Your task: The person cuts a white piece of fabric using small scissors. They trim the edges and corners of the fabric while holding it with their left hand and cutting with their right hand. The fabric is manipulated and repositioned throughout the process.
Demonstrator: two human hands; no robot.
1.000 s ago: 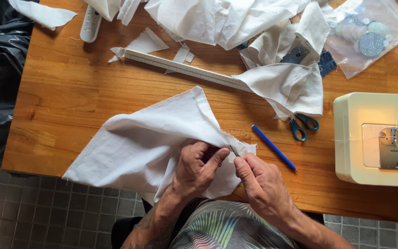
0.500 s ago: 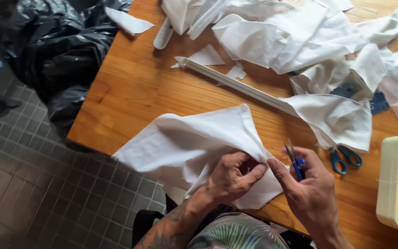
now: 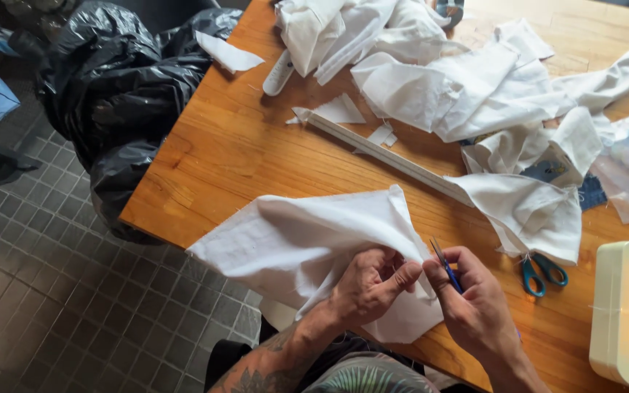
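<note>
White cloth [image 3: 307, 244] pinched by left hand [image 3: 369, 284] | right hand [image 3: 475, 306] grips blue pen [image 3: 447, 268] | black bag [image 3: 121, 87] beside table [image 3: 249, 156]

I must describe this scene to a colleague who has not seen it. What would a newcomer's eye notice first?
First, the two hands at the near table edge: the left hand pinches a folded white cloth piece, and the right hand holds a slim blue pen-like tool against it. Behind them, a heap of crumpled white fabric covers the far side of the wooden table. Black plastic bags sit on the floor to the left.
</note>
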